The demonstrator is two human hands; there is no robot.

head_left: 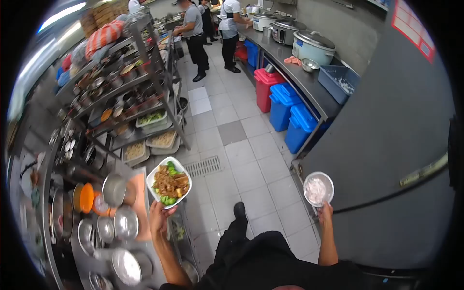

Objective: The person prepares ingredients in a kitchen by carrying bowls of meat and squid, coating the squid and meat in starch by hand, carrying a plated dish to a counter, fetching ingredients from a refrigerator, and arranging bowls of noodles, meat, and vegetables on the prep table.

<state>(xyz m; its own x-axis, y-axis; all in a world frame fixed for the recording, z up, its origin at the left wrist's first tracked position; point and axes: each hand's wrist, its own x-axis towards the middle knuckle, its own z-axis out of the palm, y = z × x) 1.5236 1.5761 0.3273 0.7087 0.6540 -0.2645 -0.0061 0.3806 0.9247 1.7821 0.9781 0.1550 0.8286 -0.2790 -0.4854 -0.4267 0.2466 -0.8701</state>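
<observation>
Carrying, it seems: your left hand (158,220) pinches near edge of white dish (157,169), meat (170,184) and broccoli (168,199) inside; your right hand (326,211) pinches small bowl (330,187), pale food (316,191) inside, by grey door (377,159). Next move calls for level wrists.

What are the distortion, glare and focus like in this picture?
Head view: strong fisheye bending with black corners; ceiling light blown out, upper left; bright glints on the steel bowls; left edge smeared; far workers soft; white dish in the left hand fairly clear.
</observation>
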